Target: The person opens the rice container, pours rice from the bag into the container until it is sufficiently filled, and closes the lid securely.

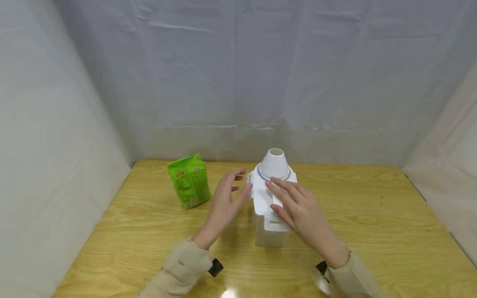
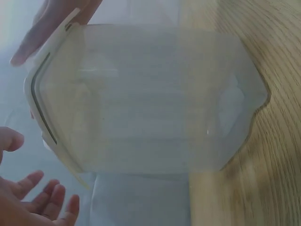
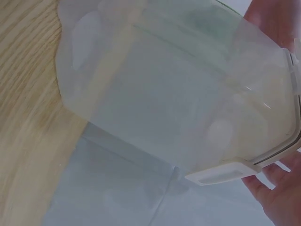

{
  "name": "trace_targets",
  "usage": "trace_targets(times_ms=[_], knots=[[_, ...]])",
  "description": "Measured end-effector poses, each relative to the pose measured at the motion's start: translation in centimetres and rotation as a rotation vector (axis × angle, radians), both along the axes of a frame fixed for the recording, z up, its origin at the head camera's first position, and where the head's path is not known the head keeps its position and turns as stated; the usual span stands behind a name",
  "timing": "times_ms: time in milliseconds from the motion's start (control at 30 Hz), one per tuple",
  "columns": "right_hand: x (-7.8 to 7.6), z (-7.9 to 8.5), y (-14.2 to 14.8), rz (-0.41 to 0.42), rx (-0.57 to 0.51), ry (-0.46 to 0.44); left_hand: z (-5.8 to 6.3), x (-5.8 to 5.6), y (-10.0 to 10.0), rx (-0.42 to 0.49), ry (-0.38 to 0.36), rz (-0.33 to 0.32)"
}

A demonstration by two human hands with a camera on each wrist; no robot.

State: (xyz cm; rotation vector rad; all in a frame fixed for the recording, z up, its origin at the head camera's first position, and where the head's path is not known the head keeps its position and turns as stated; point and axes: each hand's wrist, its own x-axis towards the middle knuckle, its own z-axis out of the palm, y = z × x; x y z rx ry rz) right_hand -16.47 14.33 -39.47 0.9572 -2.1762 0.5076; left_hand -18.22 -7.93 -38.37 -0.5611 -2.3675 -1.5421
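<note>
A tall translucent storage container (image 1: pixel 269 237) stands upright on the table, capped by a white lid (image 1: pixel 261 199). On the lid sits a white cone-shaped spout (image 1: pixel 274 165) with an opening at its top. My left hand (image 1: pixel 223 203) is beside the lid's left edge, fingers loosely bent and holding nothing; the left wrist view shows the fingers (image 2: pixel 35 197) apart from the lid. The fairly straight fingers of my right hand (image 1: pixel 303 210) rest over the lid's right side. A side latch (image 3: pixel 223 173) juts outward near the right fingers in the right wrist view.
A bright green printed bag (image 1: pixel 189 182) stands on the wooden table (image 1: pixel 357 215), left of the container and beyond my left hand. Pale sheets (image 1: pixel 235 78) hang behind the table and along both sides.
</note>
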Motion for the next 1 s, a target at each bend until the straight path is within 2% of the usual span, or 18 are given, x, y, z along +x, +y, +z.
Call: trace_targets(times_ms=[167,300,400,567,800,1000], knots=[[0.1,0.2,0.0,0.015,-0.067,-0.075,-0.1,0.5,0.7,-0.108,0.232,-0.008],[0.2,0.4,0.3,0.013,-0.089,-0.132,-0.3,0.8,1.1,-0.206,0.340,-0.027],[0.1,0.5,0.7,0.011,-0.103,-0.140,-0.4,1.1,1.3,-0.267,0.387,-0.044],[-0.3,0.8,1.6,-0.019,-0.138,-0.086,-0.9,1.2,1.3,-0.355,0.459,-0.035],[-0.7,0.8,2.9,-0.073,-0.144,-0.077,-1.7,1.4,1.1,-0.448,0.472,0.002],[-0.8,0.7,4.1,-0.105,-0.152,-0.070,-1.8,1.6,0.9,-0.535,0.529,0.035]])
